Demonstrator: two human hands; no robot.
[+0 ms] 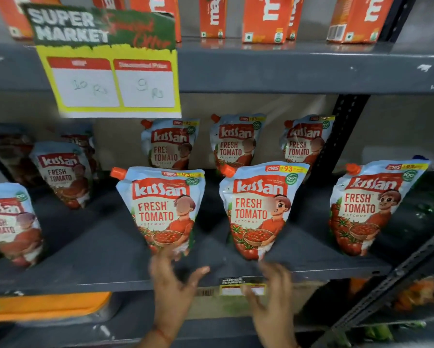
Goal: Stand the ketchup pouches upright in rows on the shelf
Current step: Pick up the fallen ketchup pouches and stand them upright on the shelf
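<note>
Several Kissan ketchup pouches stand upright on the grey shelf in a front and a back row. In the front row are a middle-left pouch, a middle-right pouch and a right pouch; another pouch stands at the far left. Behind them stand three more, one being the back pouch. My left hand is open, its fingertips touching the base of the middle-left pouch. My right hand is open just below the middle-right pouch, holding nothing.
A yellow supermarket price sign hangs from the upper shelf, which holds orange cartons. A black perforated upright stands at the right. An orange pack lies on the shelf below. A small price label sits on the shelf edge.
</note>
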